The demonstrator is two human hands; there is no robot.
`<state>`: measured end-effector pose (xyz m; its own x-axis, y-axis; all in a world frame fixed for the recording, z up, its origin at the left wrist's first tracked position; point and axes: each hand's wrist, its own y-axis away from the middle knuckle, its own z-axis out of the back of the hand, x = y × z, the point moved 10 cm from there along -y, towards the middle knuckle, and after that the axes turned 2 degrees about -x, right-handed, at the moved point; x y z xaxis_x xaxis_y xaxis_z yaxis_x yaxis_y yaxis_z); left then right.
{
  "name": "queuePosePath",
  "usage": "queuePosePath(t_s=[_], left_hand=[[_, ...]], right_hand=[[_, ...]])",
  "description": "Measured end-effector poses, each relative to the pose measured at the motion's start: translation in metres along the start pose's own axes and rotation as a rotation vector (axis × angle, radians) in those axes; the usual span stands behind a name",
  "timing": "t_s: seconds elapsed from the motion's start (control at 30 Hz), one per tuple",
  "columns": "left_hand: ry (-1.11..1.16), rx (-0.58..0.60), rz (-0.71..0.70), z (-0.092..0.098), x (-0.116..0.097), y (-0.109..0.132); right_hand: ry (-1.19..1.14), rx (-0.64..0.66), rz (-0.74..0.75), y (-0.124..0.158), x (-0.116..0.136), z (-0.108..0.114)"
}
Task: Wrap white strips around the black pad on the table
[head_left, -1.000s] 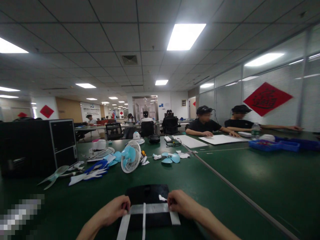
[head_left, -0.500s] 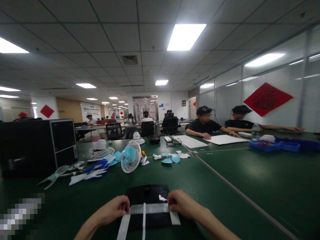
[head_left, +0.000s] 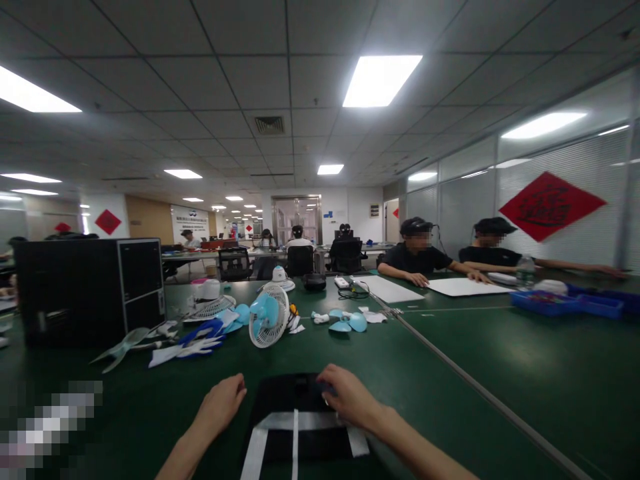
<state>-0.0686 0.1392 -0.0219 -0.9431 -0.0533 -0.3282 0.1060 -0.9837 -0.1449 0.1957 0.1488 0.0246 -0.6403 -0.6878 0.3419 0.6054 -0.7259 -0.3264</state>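
A flat black fabric piece [head_left: 293,393] with grey-white strips [head_left: 300,421] across it lies on the green table just in front of me. My left hand [head_left: 223,402] rests on the table beside its left edge, fingers loosely stretched and holding nothing. My right hand [head_left: 349,400] lies on the piece's upper right part. Its fingertips are bent down together near the top edge, over the spot where a small white scrap lay. What they pinch, if anything, is hidden.
A small white and blue fan [head_left: 269,323], loose blue blades [head_left: 350,322], gloves [head_left: 193,343] and fan parts lie further back. A black computer case [head_left: 90,290] stands at the left. Two people sit at the right with white sheets [head_left: 463,287]; blue trays [head_left: 565,303] are beyond.
Both hands let go of the grey strip's ends. The left hand moved off to the left of the black piece, and the right hand moved up onto its top right. The camera tilted slightly.
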Motion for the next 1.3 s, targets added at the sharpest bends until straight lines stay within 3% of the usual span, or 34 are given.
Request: queuePosePath(t_s=[0.13,0.4,0.57,0.7,0.83,1.07,1.17,1.3], left_hand=[[-0.023,0.018,0.023,0.0,0.008,0.0],[-0.038,0.041,0.039,-0.002,0.012,0.0],[-0.055,0.031,0.048,-0.001,0.014,0.0],[-0.064,0.031,0.045,-0.003,0.017,-0.001],[-0.056,0.045,0.045,-0.008,0.023,-0.005],[0.027,0.101,0.031,-0.018,0.032,-0.011],[0.031,0.096,0.022,-0.019,0.032,-0.012],[0.029,0.087,-0.003,-0.02,0.032,-0.012]], right_hand=[[0.079,0.038,0.061,-0.028,0.017,-0.021],[0.169,0.075,0.005,-0.056,0.014,-0.042],[0.157,0.081,0.011,-0.051,0.012,-0.035],[0.143,0.038,0.004,-0.035,-0.001,-0.009],[0.114,-0.108,-0.104,-0.007,-0.048,0.035],[0.298,-0.252,-0.508,0.08,-0.184,0.116],[0.327,-0.251,-0.655,0.124,-0.226,0.141],[0.303,-0.273,-0.787,0.174,-0.261,0.158]])
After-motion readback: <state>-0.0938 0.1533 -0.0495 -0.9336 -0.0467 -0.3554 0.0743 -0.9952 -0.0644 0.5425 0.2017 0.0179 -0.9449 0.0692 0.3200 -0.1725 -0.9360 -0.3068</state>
